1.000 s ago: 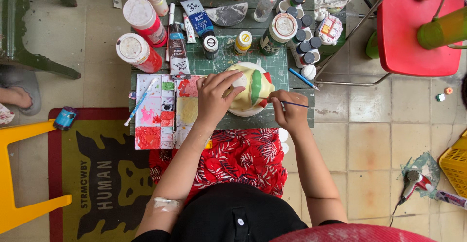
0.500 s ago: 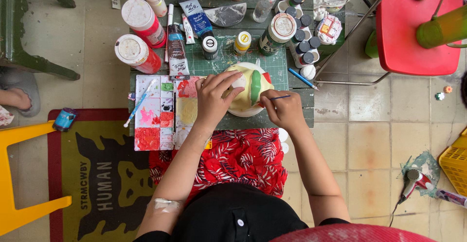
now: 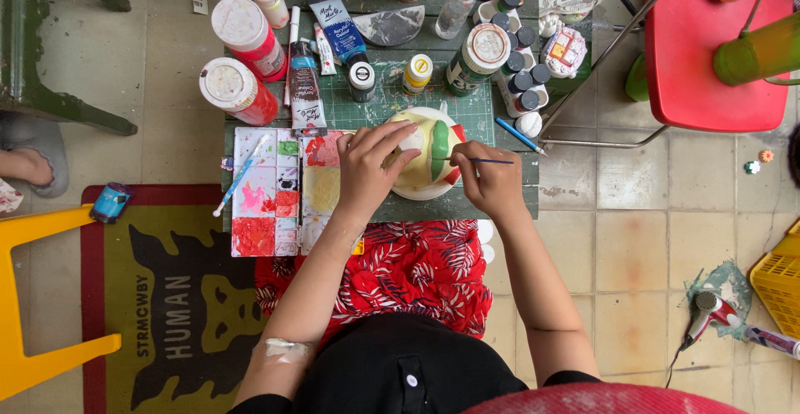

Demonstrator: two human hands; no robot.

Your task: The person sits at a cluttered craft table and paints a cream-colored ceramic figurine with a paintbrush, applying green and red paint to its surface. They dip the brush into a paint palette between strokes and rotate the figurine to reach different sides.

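Left hand (image 3: 368, 164) lies spread over the cream ceramic figure (image 3: 421, 157), fingers curled loosely around its near side to steady it on the green cutting mat (image 3: 379, 110). From my feed, the right hand (image 3: 492, 182) is pinched closed on a thin blue-handled paintbrush (image 3: 482, 161), its tip touching the figure's green stripe. Just left sits a paint palette (image 3: 275, 193) of red, pink and yellow squares. Behind it I see two red jars with white lids (image 3: 237, 56), a black paint tube (image 3: 304, 97), a blue tube (image 3: 337, 31), and a small yellow bottle (image 3: 416, 73).
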